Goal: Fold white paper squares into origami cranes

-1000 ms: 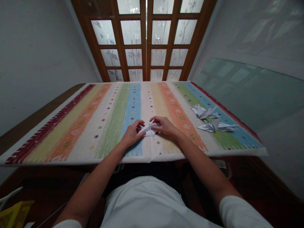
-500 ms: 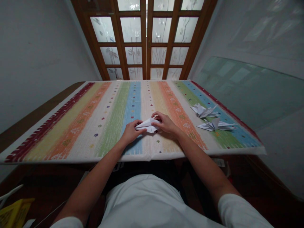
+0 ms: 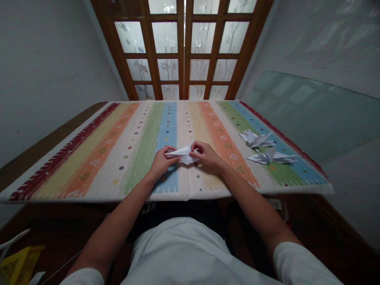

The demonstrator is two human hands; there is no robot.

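A folded piece of white origami paper (image 3: 183,154) is held between my two hands, just over the striped tablecloth near the table's front edge. My left hand (image 3: 163,160) pinches its narrow pointed end between thumb and fingers. At the other end, my right hand (image 3: 206,154) grips the paper with thumb and index finger, covering that tip. To the right lie folded white paper cranes, one farther back (image 3: 255,138) and one nearer (image 3: 270,156), close together with their wings spread.
The striped tablecloth (image 3: 113,158) covers the table up to its near edge. Beyond it stand wooden doors with glass panes (image 3: 184,51). A glass sheet (image 3: 311,114) leans on the right wall. Low at the left is a yellow object (image 3: 22,263).
My left hand has shifted slightly left and now pinches nearer the paper's pointed end. The right hand stays almost in place, its fingers drawn closer together. The cranes have not moved.
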